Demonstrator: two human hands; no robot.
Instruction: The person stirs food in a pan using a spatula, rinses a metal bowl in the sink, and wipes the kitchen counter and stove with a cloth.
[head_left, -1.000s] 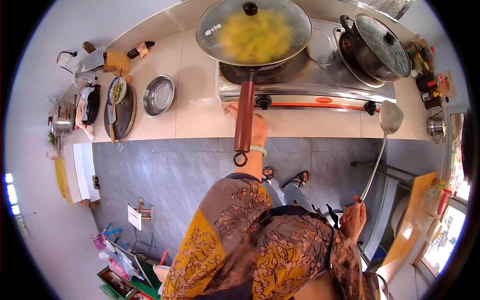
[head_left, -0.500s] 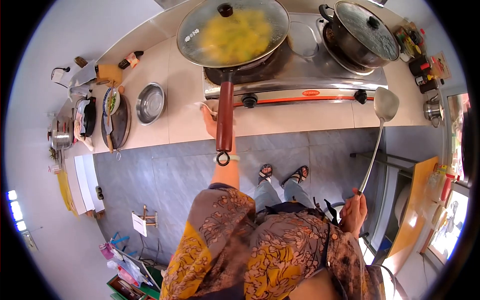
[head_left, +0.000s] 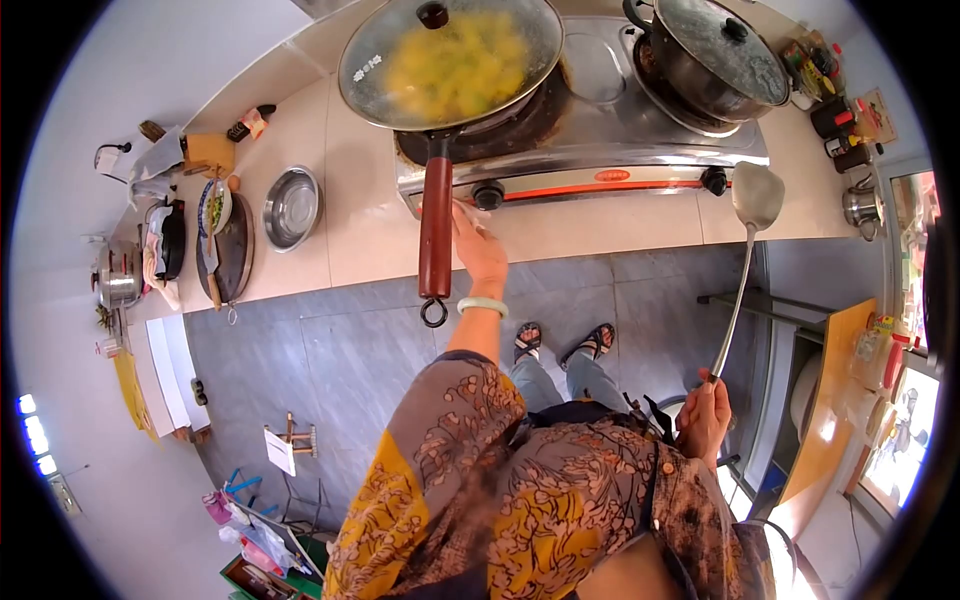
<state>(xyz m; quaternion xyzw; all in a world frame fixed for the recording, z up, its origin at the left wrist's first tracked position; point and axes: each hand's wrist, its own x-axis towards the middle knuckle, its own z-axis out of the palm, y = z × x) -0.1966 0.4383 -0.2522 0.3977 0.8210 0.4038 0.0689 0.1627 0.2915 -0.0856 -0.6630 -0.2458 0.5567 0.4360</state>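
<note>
My left hand is at the counter's front edge beside the pan's red-brown handle, fingers partly hidden and closed on a pale, crumpled cloth, of which little shows. A frying pan under a glass lid sits on the stove's left burner, with yellow food blurred behind the glass. Lower right, my right hand grips the end of a long metal spatula, its blade up over the counter's front edge.
A lidded dark pot stands on the right burner of the stove. Left on the counter are a steel bowl and a round board with a knife and dish. Bottles stand far right.
My left hand has moved along the counter edge, first left past the pan handle, then back to its right. The view has shifted; my right hand still holds the spatula.
</note>
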